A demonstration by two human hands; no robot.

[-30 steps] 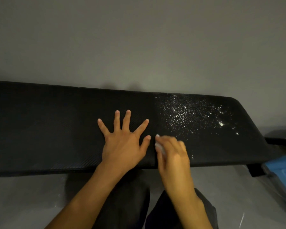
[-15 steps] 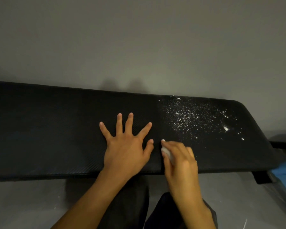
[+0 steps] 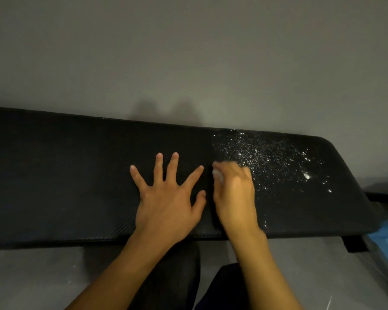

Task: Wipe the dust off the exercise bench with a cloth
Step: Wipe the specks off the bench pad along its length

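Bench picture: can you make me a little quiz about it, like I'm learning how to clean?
1. True or false: the left hand lies flat on the bench with its fingers spread.
2. Where is the white dust? A. on the bench beside the right hand; B. under the left hand; C. at the bench's far left end.
3. Fill in the blank: the right hand holds a small pale ____.

Key: 1. true. 2. A. 3. cloth.
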